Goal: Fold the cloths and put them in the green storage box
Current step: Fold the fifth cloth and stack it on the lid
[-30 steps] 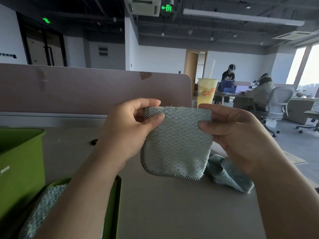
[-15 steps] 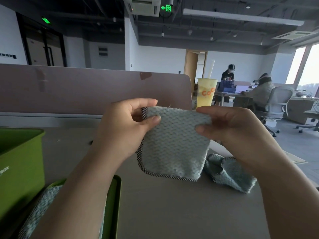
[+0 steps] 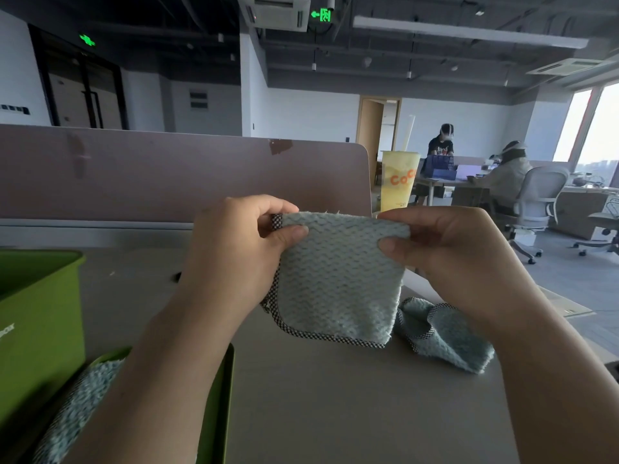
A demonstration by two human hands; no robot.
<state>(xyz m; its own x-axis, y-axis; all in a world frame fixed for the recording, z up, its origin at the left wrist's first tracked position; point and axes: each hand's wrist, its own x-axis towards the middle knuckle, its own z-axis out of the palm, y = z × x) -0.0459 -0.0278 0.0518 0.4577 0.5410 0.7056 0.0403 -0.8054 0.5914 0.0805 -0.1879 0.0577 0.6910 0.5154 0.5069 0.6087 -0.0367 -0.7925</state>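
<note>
Currently the folded cloth (image 3: 338,283) is hanging upright in the air between the two sets of fingers, its checked hem running down the left edge and along the bottom, clear of the desk (image 3: 335,413) below.

- Left hand (image 3: 231,249) is pinching the top left corner, thumb pressed on the near face, the other fingers (image 3: 268,204) curling behind the top edge.
- Right hand (image 3: 459,259) is pinching the top right corner the same way, thumb in front, the rest of the fingers behind the fabric.
- Step in hand, as I judge it: folding. The cloth is looking already doubled into a small square, and the person seems to be squaring the top edge.
- Next move probably calls for either one more fold, bringing the two pinched corners together, or carrying the square down and to the left of the left fingers, into the green storage box (image 3: 222,396), where another cloth (image 3: 77,396) is already lying. Keeping both pinches until the square is over the box should stop it from falling open.
- Just below the right fingers a second cloth (image 3: 449,336) is lying crumpled on the desk, not yet folded.
- Further left of the left fingers a taller green bin (image 3: 40,313) is standing; I cannot tell for certain which green container is the intended one.
- Beyond the fingers a yellow cup (image 3: 398,182) is standing beside the partition (image 3: 167,175).

Against the earlier frames very little is changing: both pinches are staying on the same corners, the hands are drifting a touch leftward, and the crumpled cloth is staying put.
</note>
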